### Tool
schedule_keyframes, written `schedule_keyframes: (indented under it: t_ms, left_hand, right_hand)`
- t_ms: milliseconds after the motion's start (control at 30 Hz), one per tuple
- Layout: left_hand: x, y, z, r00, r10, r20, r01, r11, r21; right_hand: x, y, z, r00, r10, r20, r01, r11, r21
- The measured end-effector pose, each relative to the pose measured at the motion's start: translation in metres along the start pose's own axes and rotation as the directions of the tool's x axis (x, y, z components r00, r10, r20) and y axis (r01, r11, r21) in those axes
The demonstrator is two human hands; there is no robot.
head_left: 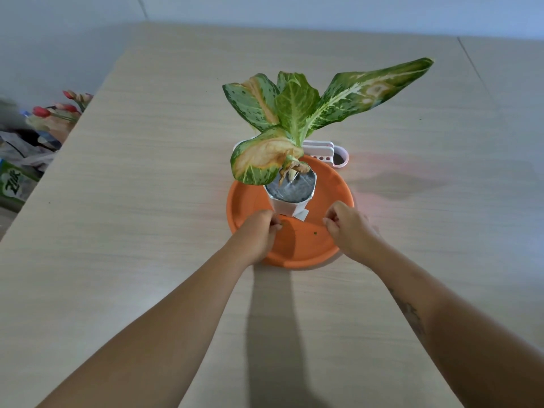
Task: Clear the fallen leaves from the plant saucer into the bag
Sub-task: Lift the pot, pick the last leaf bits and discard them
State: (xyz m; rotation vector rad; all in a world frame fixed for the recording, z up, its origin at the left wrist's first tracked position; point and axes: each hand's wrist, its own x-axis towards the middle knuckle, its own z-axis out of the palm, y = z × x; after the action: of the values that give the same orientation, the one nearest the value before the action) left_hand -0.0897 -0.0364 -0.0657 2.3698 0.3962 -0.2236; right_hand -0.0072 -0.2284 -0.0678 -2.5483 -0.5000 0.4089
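An orange plant saucer sits on the table, and a white pot in it holds a green-and-cream plant with browning leaves. My left hand reaches over the saucer's near-left rim. Its fingertips are pinched on a tiny green leaf fragment on the saucer floor. My right hand hovers over the near-right rim with its fingers pinched together; nothing shows between them. Another small green leaf bit lies on the saucer between my hands. No bag shows on the table.
A white and pink plastic holder stands just behind the saucer. The pale wooden table spreads out on all sides. Beyond its left edge are crumpled plastic bags, artificial flowers and a green box.
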Motion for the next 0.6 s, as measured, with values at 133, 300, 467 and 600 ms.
schedule_keyframes:
  t_ms: [133,300,467,600]
  left_hand:
    - [-0.013,-0.004,-0.013,1.0,-0.005,-0.029,0.003,0.997,-0.08]
    - [-0.028,-0.004,-0.019,0.995,-0.011,-0.097,-0.001,0.993,-0.118]
    - [-0.034,-0.002,-0.011,0.994,-0.035,-0.101,0.021,0.991,-0.134]
    - [-0.032,0.0,-0.004,0.993,-0.048,-0.103,0.032,0.988,-0.153]
  right_hand:
    - [-0.007,0.004,0.003,0.995,0.1,0.031,-0.101,0.993,0.057]
    - [-0.009,-0.011,0.002,0.997,0.073,0.023,-0.069,0.989,-0.134]
    - [0.002,0.001,0.017,0.997,0.072,0.042,-0.07,0.996,-0.05]
    - [0.005,-0.002,0.022,0.999,0.027,0.026,-0.024,0.993,-0.113]
